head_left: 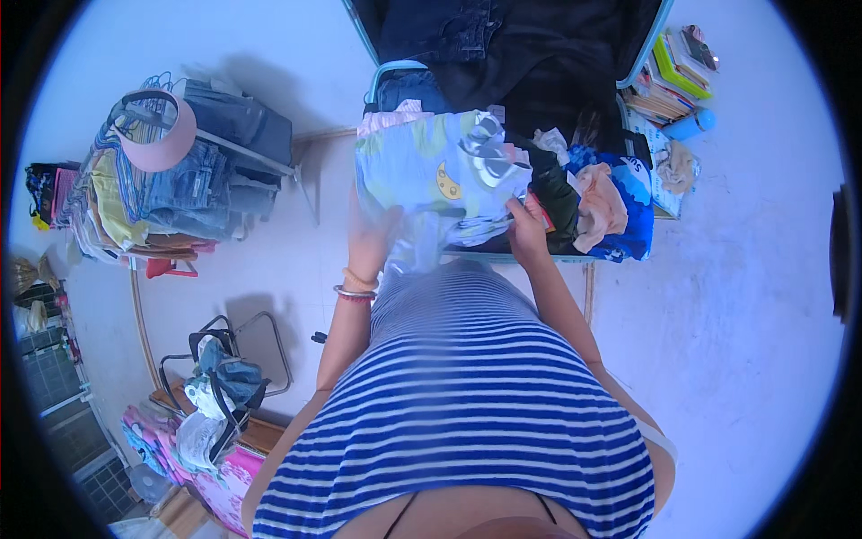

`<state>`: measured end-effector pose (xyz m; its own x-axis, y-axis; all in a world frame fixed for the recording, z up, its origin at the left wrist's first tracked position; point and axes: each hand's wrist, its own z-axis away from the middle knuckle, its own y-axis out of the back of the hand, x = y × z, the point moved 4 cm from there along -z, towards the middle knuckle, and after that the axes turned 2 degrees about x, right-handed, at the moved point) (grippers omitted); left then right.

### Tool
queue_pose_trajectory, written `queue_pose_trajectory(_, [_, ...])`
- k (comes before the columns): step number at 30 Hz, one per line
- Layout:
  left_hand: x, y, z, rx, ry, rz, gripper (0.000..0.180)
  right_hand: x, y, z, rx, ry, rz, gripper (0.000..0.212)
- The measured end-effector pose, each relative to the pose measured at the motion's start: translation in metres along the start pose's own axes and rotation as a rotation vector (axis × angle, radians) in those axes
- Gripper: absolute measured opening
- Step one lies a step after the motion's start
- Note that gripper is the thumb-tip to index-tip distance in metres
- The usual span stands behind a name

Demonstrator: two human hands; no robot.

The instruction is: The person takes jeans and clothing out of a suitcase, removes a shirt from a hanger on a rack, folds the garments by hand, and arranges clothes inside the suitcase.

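Observation:
Over the near side of an open suitcase (512,258) I hold a folded light blue cloth with pale green patches and a yellow moon print (422,166). My left hand (375,235) is closed on its lower left edge, slightly smeared by motion. At the lower right edge, my right hand (527,232) pinches the same cloth. Part of the cloth hangs loose between the two hands. Grey-white ruffled fabric (492,151) lies at its upper right. Whether this is a garment or bedding, I cannot tell.
Peach cloth (600,207) and dark clothes lie in the suitcase's right side; jeans (435,31) rest in its lid. Books (669,76) and a blue bottle (690,124) stand to the right. On the left are a loaded clothes rack (193,171) and a chair holding clothes (229,373).

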<state>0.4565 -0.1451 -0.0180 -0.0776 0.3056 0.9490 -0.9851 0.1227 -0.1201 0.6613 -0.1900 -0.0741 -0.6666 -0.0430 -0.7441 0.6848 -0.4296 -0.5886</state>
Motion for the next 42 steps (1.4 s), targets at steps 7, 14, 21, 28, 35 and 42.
queue_pose_trajectory(7, [-0.031,0.042,-0.012,0.11,-0.417,-0.879,0.048,-0.032,0.052,-0.06,0.095,0.443,0.915,0.022])
queue_pose_trajectory(14, [-0.055,0.032,-0.004,-0.124,-0.303,-0.757,0.04,-0.059,0.141,-0.162,0.457,-0.129,1.433,0.033])
queue_pose_trajectory(21, [-0.055,0.036,0.0,-0.127,-0.293,-0.674,0.033,-0.1,0.147,-0.163,0.211,0.636,0.933,0.029])
queue_pose_trajectory(28, [-0.054,0.039,-0.009,-0.063,-0.236,-0.549,0.03,-0.156,0.069,-0.077,-0.129,0.492,-0.135,0.047])
queue_pose_trajectory(35, [-0.056,0.021,-0.021,-0.126,-0.364,-0.615,0.028,-0.122,0.072,-0.061,0.01,0.413,-0.361,0.063])
queue_pose_trajectory(42, [-0.051,-0.016,-0.01,-0.284,-0.294,-0.323,0.047,-0.039,-0.012,-0.029,-0.357,-0.105,-0.548,0.066])
